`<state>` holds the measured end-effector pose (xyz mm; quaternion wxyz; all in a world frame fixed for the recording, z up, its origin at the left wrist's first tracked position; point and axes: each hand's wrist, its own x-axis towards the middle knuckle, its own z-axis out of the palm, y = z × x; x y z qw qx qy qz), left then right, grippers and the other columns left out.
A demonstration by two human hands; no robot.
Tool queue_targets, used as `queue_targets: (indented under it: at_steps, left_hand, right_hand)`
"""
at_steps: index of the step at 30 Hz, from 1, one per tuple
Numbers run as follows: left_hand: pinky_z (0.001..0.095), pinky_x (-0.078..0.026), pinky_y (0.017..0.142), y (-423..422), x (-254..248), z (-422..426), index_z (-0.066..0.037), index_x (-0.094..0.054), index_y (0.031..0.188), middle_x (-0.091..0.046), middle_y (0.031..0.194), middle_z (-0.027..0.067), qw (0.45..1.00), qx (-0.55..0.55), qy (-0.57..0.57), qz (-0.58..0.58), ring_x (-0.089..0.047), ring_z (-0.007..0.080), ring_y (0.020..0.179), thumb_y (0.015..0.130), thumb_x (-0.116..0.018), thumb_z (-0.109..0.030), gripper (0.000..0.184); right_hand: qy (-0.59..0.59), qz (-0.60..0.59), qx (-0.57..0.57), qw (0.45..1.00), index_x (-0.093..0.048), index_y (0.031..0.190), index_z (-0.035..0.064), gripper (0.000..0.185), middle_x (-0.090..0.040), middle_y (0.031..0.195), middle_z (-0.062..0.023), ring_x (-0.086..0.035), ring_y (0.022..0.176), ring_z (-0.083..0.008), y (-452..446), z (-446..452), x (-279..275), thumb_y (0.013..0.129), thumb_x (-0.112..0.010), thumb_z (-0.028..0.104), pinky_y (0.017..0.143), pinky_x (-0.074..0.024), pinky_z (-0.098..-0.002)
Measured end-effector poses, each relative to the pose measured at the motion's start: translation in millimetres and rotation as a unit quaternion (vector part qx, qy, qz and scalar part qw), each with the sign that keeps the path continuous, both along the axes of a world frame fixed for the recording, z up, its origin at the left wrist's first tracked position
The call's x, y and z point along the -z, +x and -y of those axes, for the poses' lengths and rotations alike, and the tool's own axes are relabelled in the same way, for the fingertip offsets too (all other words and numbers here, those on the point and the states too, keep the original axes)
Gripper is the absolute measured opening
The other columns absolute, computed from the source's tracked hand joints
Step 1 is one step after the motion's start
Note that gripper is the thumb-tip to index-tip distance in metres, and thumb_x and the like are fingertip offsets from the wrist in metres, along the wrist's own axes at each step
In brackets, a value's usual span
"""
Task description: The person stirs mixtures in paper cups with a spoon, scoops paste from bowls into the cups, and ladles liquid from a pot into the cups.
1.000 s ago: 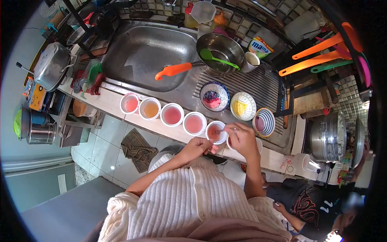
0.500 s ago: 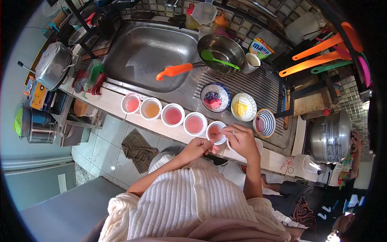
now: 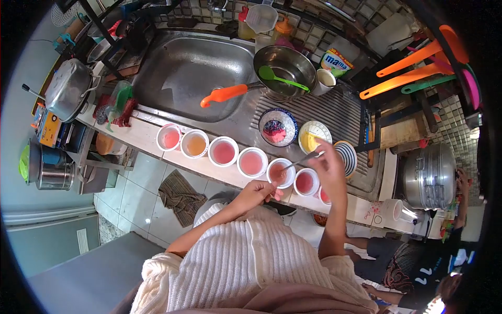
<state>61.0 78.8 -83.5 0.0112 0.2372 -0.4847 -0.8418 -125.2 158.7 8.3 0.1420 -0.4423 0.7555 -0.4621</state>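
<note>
A row of white cups with red, pink and orange contents lines the counter edge. My right hand (image 3: 328, 163) pinches the handle of a metal spoon (image 3: 299, 164), whose lower end is inside the fifth cup from the left (image 3: 280, 173). Against the near side of that same cup is my left hand (image 3: 257, 192), its fingers curled; whether they grip its rim is unclear. Beyond the cups are a blue-patterned bowl (image 3: 278, 127) with pink contents, a white bowl (image 3: 315, 137) with yellow contents and a striped bowl (image 3: 346, 158), partly hidden by my right hand.
A pan (image 3: 286, 70) with an orange handle and a green spoon rests beside the sink (image 3: 193, 73). Steel pots (image 3: 430, 175) stand at the right, near another person (image 3: 418, 261). A cloth (image 3: 181, 196) lies on the floor.
My right hand has risen and moved right, away from the fifth cup, and more of the spoon shows. Two cups to the right are now more visible. My left hand has barely moved.
</note>
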Motion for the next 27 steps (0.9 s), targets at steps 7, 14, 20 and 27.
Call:
queue_targets:
  at_steps: [7, 14, 20, 27]
  left_hand:
    - [0.0205, -0.039, 0.056, 2, -2, -2, -0.002, -0.066, 0.087, -0.063, 0.077, 0.0006, 0.999, -0.026, -0.022, -0.019, -0.048, 0.0054, 0.063, 0.094, -0.048, -0.034, 0.037]
    - [0.0312, -0.047, 0.063, 18, -49, -6, -0.002, -0.062, 0.086, -0.060, 0.076, 0.0118, 0.880, 0.015, -0.475, 0.021, -0.059, 0.0245, 0.066, 0.075, -0.071, -0.026, 0.029]
    - [0.0454, -0.034, 0.094, -5, -69, 11, 0.002, -0.045, 0.120, -0.048, 0.121, 0.0129, 0.694, -0.035, -0.719, -0.017, -0.040, 0.0289, 0.118, 0.064, -0.074, -0.034, 0.073]
    - [0.0629, -0.015, 0.103, -35, -44, 15, 0.000, -0.041, 0.126, -0.048, 0.122, 0.0102, 0.611, 0.098, -0.780, 0.094, -0.037, 0.0258, 0.123, 0.057, -0.076, -0.039, 0.087]
  right_hand:
    - [0.019, -0.165, -0.068, 0.984, -0.060, 0.098, 0.0014, 0.017, -0.056, 0.081, -0.0109, -0.056, 0.068, -0.0230, -48, 39, -55, 0.084, -0.057, 0.010, 0.062, -0.0438, -0.0297]
    - [0.090, -0.360, -0.125, 0.920, -0.063, 0.092, 0.0016, 0.017, -0.061, 0.087, -0.0165, -0.055, 0.089, -0.0337, -125, 148, 7, 0.081, -0.058, 0.013, 0.079, -0.0448, -0.0415]
    - [0.268, -0.423, -0.041, 0.865, -0.067, 0.085, 0.0064, 0.020, -0.064, 0.086, -0.0160, -0.053, 0.094, -0.0366, -152, 195, 62, 0.073, -0.068, 0.022, 0.085, -0.0427, -0.0436]
    - [0.239, -0.416, -0.030, 0.877, -0.067, 0.078, 0.0066, 0.016, -0.064, 0.082, -0.0163, -0.058, 0.090, -0.0335, -156, 202, 61, 0.070, -0.071, 0.020, 0.077, -0.0447, -0.0421]
